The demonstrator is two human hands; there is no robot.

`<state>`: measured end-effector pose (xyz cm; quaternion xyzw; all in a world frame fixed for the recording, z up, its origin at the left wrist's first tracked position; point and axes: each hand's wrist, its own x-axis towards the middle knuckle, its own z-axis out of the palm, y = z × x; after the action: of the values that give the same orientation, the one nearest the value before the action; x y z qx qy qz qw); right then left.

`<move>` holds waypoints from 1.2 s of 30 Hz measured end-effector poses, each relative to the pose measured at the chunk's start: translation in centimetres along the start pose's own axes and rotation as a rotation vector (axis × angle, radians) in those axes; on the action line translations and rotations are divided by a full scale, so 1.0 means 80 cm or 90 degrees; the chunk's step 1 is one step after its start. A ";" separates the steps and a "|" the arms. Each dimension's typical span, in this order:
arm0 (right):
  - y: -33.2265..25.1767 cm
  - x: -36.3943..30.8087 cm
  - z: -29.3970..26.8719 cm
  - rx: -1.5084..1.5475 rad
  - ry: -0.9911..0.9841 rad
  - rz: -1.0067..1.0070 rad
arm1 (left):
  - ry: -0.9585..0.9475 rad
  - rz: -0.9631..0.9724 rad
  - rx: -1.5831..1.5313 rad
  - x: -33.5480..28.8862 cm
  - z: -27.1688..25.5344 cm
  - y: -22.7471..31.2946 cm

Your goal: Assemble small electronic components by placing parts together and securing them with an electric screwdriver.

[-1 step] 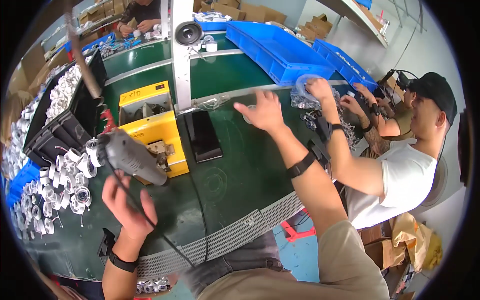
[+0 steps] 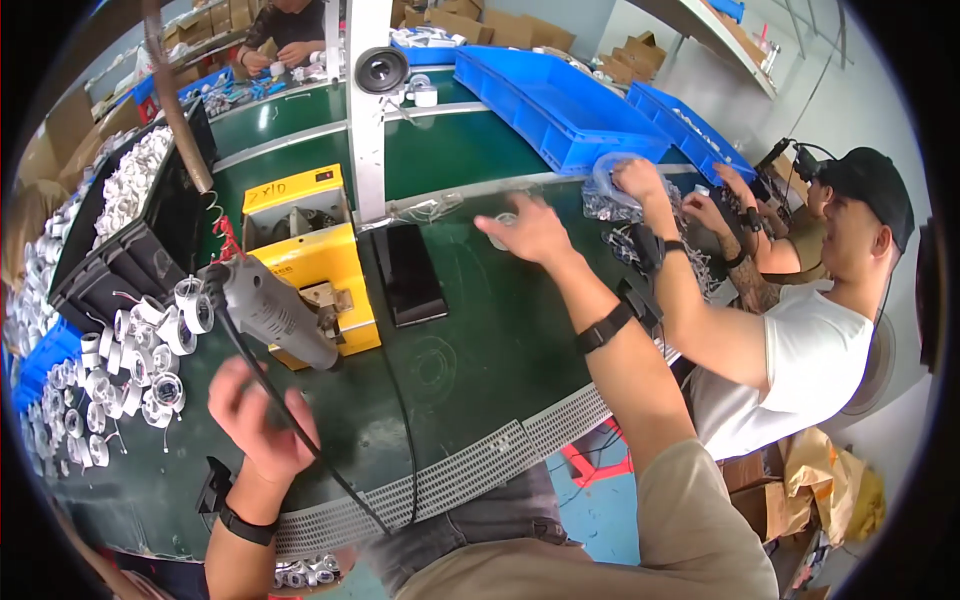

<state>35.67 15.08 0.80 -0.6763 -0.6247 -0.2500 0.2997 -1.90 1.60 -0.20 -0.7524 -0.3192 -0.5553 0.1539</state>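
Observation:
My left hand (image 2: 265,425) is at the near left, fingers loosely curved and apart, with nothing visible in it. A black cable (image 2: 290,420) passes in front of it. Just above hangs a grey electric screwdriver (image 2: 278,312), tilted, apart from the fingers. My right hand (image 2: 532,232) reaches over the far side of the green bench, thumb and fingers spread. Beside its thumb is a small round pale thing (image 2: 500,232); I cannot tell whether the hand touches it. A black phone-like slab (image 2: 410,275) lies between the hands, next to a yellow machine (image 2: 345,290).
White round parts (image 2: 130,370) with wires are heaped at the left, near a black crate (image 2: 110,275) of white pieces. Blue trays (image 2: 560,110) stand at the back. A co-worker (image 2: 800,330) at the right reaches into a clear bag by loose metal parts. A post (image 2: 368,140) rises mid-bench.
The view has shifted slightly. My right hand's fingers are a little more bent, and my left hand has moved slightly down and right.

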 end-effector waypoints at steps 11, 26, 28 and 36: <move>-0.126 -0.082 -0.114 0.717 -0.310 -0.105 | -0.340 -0.546 -0.708 0.002 0.013 0.067; -0.139 -0.123 -0.096 1.194 -0.844 0.166 | -0.319 -0.139 -0.282 0.020 0.005 0.064; -0.140 -0.116 -0.109 1.221 -0.986 0.195 | -0.319 -0.124 -0.242 0.021 0.005 0.064; -0.135 -0.114 -0.108 1.139 -0.820 0.115 | -0.343 -0.508 -0.528 0.001 0.016 0.058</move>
<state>24.35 2.93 1.33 -0.2622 -0.5675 0.7136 0.3161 2.10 -1.13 0.02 -0.6859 -0.3611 -0.4384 -0.4550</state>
